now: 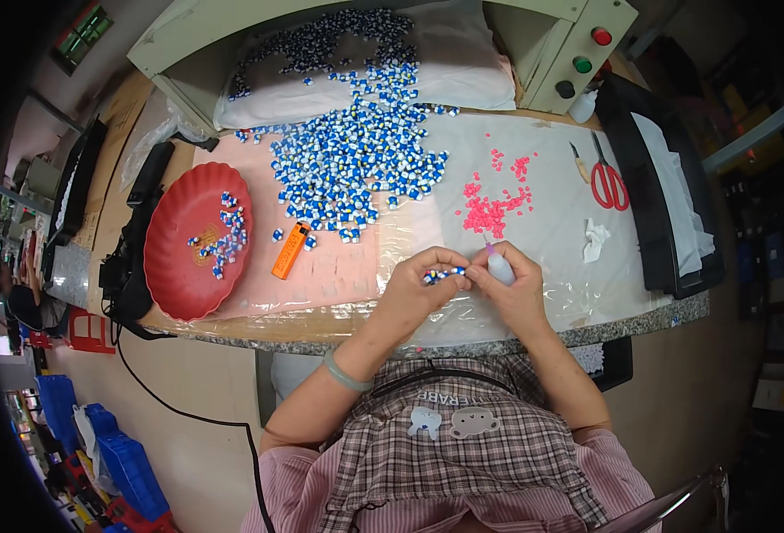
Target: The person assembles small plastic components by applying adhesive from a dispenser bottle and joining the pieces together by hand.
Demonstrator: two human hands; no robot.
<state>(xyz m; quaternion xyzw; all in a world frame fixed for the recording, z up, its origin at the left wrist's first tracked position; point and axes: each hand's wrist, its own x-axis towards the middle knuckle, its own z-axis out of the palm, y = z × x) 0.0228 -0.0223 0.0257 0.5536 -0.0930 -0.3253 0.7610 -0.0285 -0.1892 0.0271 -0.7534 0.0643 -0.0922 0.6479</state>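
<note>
Near the table's front edge, my left hand (410, 291) is closed around a few small blue-and-white pieces (436, 276). Close against it, my right hand (521, 293) grips a small squeeze bottle (500, 268) with a purple collar and a thin tip pointing away from me. The fingertips of both hands meet; whatever is pinched there is too small to make out. Just beyond the bottle lie scattered small pink pieces (488, 216) on the clear sheet. A large heap of blue-and-white pieces (348, 169) spreads from the far side toward the middle.
At left stands a red fluted bowl (157, 249) with several pieces inside. An orange lighter (292, 251) lies beside the heap. Toward the right are red-handled scissors (609, 185), a thin pointed tool (580, 165), crumpled white tissue (595, 241) and a black tray (687, 282). A machine housing (548, 71) with buttons stands behind.
</note>
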